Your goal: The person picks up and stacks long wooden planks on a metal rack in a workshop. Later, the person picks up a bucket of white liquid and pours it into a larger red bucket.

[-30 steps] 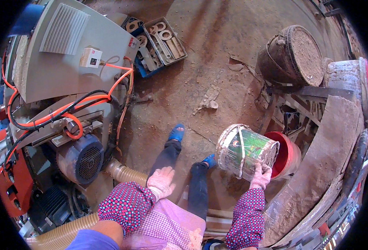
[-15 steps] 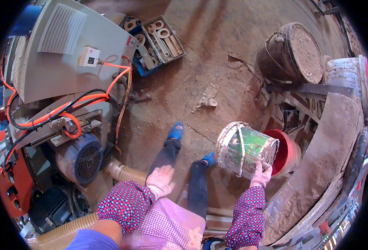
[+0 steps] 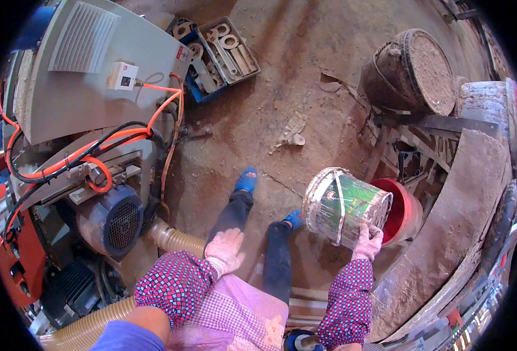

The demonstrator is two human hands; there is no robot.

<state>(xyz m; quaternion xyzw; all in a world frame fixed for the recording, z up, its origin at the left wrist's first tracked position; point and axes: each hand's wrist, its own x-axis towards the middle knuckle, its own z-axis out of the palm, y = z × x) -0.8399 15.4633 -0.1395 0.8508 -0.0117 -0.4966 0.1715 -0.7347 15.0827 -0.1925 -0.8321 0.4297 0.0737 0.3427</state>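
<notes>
My right hand (image 3: 368,241), in a pink-white glove, has its fingers closed on the edge of a dirty green-and-white bucket (image 3: 358,198). The bucket lies tilted on its side in the air, and a pale handle crosses its wall. Just to its right, partly hidden behind it, is a red bucket (image 3: 413,213) with a dusty wall. My left hand (image 3: 225,250), gloved the same way, holds nothing. Its fingers lie stretched out over my leg, beside the pink checked apron (image 3: 229,310).
Left stands a grey machine cabinet (image 3: 106,99) with orange cables (image 3: 65,165), a motor (image 3: 109,222) and a ribbed hose (image 3: 176,240). A tool box (image 3: 235,55) with wrenches sits ahead. A large dark bucket (image 3: 387,76) filled with brown material and a dusty curved chute (image 3: 440,245) are right.
The green-and-white bucket has turned and shifted very slightly in my right hand's grip. My left hand has barely moved. The view has shifted a little.
</notes>
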